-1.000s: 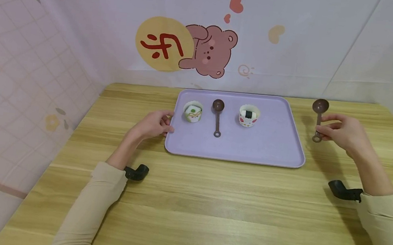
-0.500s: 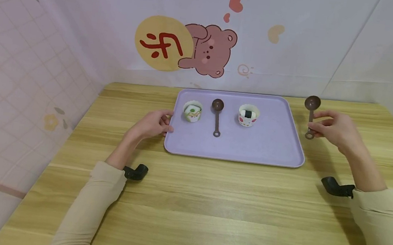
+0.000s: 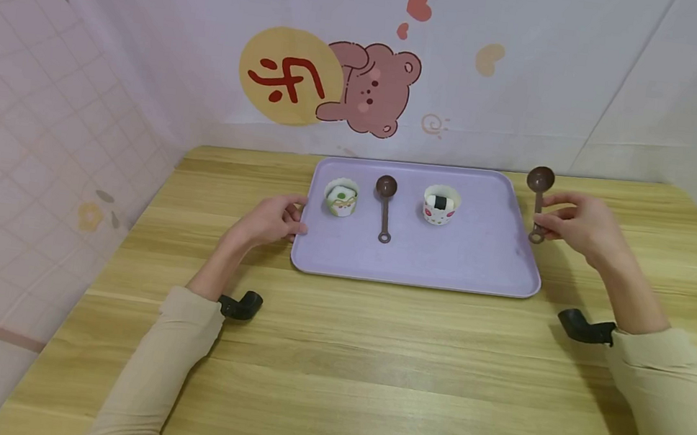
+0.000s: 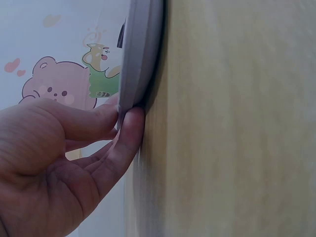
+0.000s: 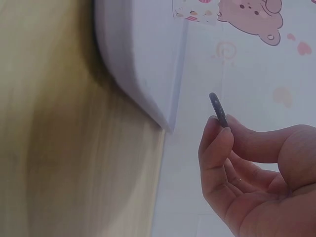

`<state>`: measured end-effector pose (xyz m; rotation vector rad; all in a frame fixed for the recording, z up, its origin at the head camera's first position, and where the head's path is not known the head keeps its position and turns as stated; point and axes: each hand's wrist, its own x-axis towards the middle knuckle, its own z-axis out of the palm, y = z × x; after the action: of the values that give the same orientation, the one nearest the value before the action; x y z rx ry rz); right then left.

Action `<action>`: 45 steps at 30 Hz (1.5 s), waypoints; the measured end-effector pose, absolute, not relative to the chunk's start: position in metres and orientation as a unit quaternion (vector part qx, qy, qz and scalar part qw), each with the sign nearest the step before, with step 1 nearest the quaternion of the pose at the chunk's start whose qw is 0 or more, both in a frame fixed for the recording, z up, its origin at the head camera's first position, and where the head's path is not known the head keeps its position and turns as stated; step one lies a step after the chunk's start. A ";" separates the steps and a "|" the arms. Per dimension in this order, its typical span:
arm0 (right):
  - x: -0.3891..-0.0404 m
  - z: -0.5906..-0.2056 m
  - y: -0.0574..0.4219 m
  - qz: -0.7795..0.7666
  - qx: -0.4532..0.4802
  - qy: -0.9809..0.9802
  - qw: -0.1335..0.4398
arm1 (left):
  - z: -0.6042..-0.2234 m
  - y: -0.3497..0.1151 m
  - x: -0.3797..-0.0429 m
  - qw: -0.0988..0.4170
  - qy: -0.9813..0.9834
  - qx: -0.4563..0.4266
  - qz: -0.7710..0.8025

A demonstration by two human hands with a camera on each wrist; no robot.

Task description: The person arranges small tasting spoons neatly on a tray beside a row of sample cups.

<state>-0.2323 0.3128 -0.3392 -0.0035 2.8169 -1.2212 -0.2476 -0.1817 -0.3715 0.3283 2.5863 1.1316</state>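
Observation:
My right hand [image 3: 583, 224] pinches the handle of a brown measuring spoon [image 3: 541, 179], its bowl up, over the tray's right edge. Only the dark handle end [image 5: 217, 108] shows above the thumb and finger in the right wrist view. At the left, my left hand [image 3: 270, 219] grips the rim of a lilac tray [image 3: 447, 266] between thumb and fingers, which the left wrist view shows close up. On the tray lie a second brown measuring spoon [image 3: 385, 207], a paper cup [image 3: 341, 198] with a white, green-dotted piece, and a paper cup [image 3: 440, 207] with a white, black-banded piece.
The tray lies on a wood-grain table [image 3: 368, 379] close to a white backdrop [image 3: 531, 109] printed with a bear. A tiled-pattern sheet [image 3: 38, 136] rises along the left side. Black wrist mounts [image 3: 586, 326] stick out at both sleeves.
My right hand has moved left with the measuring spoon, from beside the tray to over its right edge. My left hand has stayed at the tray's rim.

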 end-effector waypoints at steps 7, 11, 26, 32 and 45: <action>-0.236 -0.339 0.304 -0.404 -0.001 0.914 0.035 | -0.370 -0.183 -0.248 0.152 0.900 0.115 0.393; -0.238 -0.340 0.298 -0.413 -0.004 0.910 0.035 | -0.369 -0.182 -0.248 0.153 0.901 0.115 0.390; -0.246 -0.345 0.284 -0.411 -0.011 0.910 0.052 | -0.368 -0.182 -0.247 0.151 0.900 0.115 0.392; -0.249 -0.347 0.278 -0.399 -0.015 0.914 0.068 | -0.368 -0.181 -0.247 0.155 0.899 0.111 0.394; -0.254 -0.359 0.269 -0.438 -0.019 0.893 0.096 | -0.369 -0.183 -0.248 0.158 0.896 0.115 0.398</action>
<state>-0.2536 0.2695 -0.3594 -0.0564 2.6466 -1.2984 -0.2479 -0.1827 -0.3685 0.3278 2.5643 1.1380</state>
